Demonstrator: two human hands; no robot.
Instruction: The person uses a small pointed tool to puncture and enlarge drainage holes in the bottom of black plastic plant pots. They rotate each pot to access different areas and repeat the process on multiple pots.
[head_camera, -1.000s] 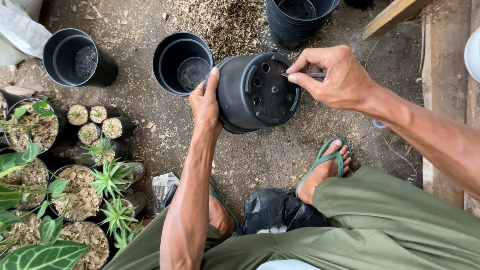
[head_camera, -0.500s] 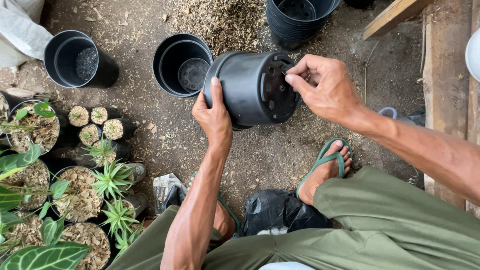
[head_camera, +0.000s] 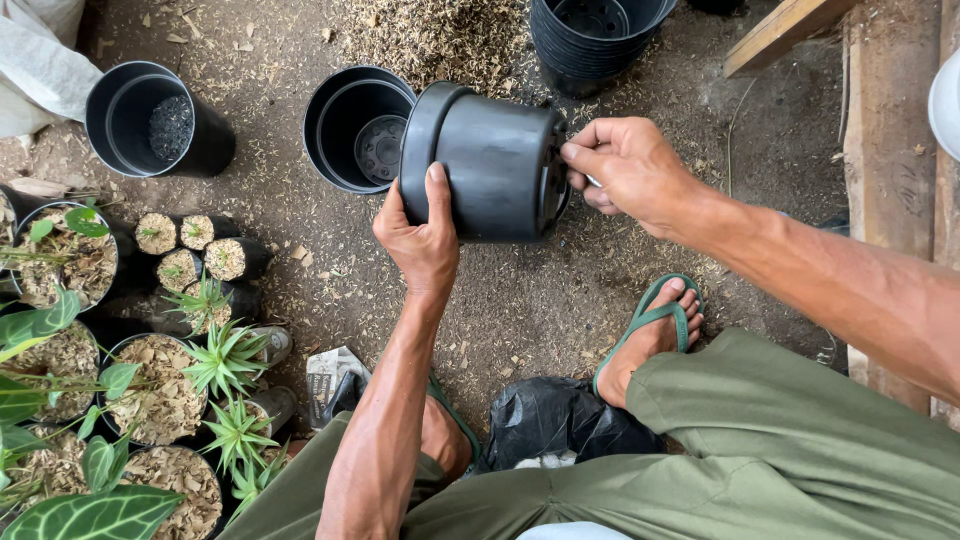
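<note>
**Black pot held sideways between two hands**

The left hand (head_camera: 425, 240) is gripping a black plastic pot (head_camera: 490, 160) from below and behind, its thumb lying up along the pot's wall and its other fingers wrapping out of sight around the far side. The pot is lying on its side in the air above the dirt floor (head_camera: 560, 290), rim pointing left, base pointing right. The left forearm is rising straight up from the bottom of the view, wrist slightly bent.

The right hand (head_camera: 630, 170) is meeting the pot's base, its fingers (head_camera: 585, 150) curled and pressed together, pinching a small thin object that is mostly hidden; what it is cannot be told. The right arm is reaching in from the right edge, angled down across the knee in green trousers (head_camera: 800, 450).

Just behind the held pot an empty black pot (head_camera: 345, 130) is standing upright on the floor. A foot in a green sandal (head_camera: 650, 320) is resting below the right hand.
</note>
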